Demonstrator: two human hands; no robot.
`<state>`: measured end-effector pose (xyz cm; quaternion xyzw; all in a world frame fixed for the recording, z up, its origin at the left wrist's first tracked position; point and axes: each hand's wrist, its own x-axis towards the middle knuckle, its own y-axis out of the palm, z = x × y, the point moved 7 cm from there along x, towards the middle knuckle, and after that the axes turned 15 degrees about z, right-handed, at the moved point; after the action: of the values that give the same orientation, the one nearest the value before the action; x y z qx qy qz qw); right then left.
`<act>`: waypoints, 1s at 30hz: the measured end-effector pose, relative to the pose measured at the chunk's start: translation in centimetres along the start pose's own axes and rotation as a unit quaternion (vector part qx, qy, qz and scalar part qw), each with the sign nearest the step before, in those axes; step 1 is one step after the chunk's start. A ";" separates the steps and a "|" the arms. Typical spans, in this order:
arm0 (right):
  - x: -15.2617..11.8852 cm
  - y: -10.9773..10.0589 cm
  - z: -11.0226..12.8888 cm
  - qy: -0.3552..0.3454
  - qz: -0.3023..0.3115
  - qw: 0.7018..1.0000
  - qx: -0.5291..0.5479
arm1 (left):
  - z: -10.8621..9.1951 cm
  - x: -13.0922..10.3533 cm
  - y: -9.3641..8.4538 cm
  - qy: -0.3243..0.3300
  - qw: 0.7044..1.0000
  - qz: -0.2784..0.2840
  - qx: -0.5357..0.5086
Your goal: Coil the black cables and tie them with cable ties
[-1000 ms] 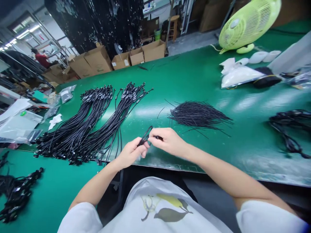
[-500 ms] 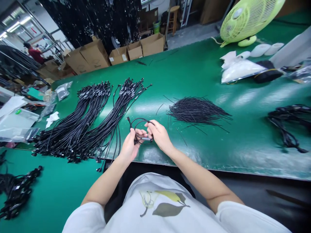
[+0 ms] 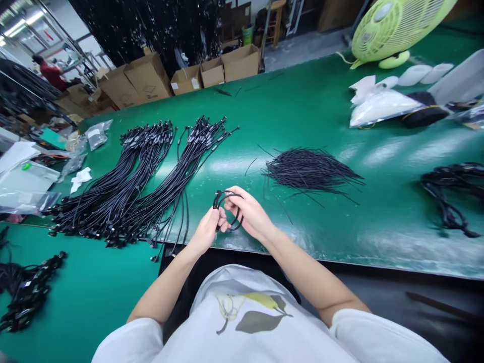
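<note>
A black cable [image 3: 238, 222], wound into a small coil, is held between my two hands above the front edge of the green table. My left hand [image 3: 207, 229] pinches the coil's left side, where a connector end sticks up. On the other side, my right hand [image 3: 251, 212] has its fingers closed round the loops. Left of my hands lie long bundles of black cables [image 3: 166, 194] with grey sleeves near their far ends. A loose heap of thin black ties [image 3: 310, 169] lies to the right, beyond my right hand.
The green table [image 3: 295, 111] stretches ahead. A green fan [image 3: 397, 30] stands at the far right, near a white plastic bag [image 3: 381, 108]. More black cables [image 3: 454, 191] lie at the right. Cardboard boxes [image 3: 147, 75] line the far edge. A person in red [image 3: 52, 73] is far left.
The cable has gone from loose, open loops to a tighter round coil. The grey sleeve seen between my hands is now out of sight. My left hand has moved slightly right.
</note>
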<state>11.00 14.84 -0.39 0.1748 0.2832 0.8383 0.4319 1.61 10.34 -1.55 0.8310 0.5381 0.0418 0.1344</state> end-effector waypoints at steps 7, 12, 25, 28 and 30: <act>-1.0 1.1 -2.0 0.023 0.089 0.993 -0.069 | -1.1 -1.2 -0.5 -0.053 0.997 0.031 0.056; -1.1 0.5 -2.6 0.079 0.051 0.995 0.021 | -0.4 -1.9 1.2 -0.069 0.992 0.072 -0.072; -1.7 0.7 -2.0 0.023 0.014 0.973 -0.229 | 3.2 -1.8 2.0 -0.068 0.998 0.015 -0.008; -2.0 0.0 -2.3 0.099 0.060 0.963 -0.242 | 3.0 -1.6 2.5 -0.093 0.991 0.098 0.011; -2.4 0.3 -2.6 0.166 0.122 0.954 -0.217 | 3.2 -1.8 3.2 -0.125 0.979 0.163 0.006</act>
<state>10.78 11.94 -2.31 -0.0310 0.1389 0.9431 0.3007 4.36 6.92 -3.59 0.9069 0.3749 -0.0448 0.1870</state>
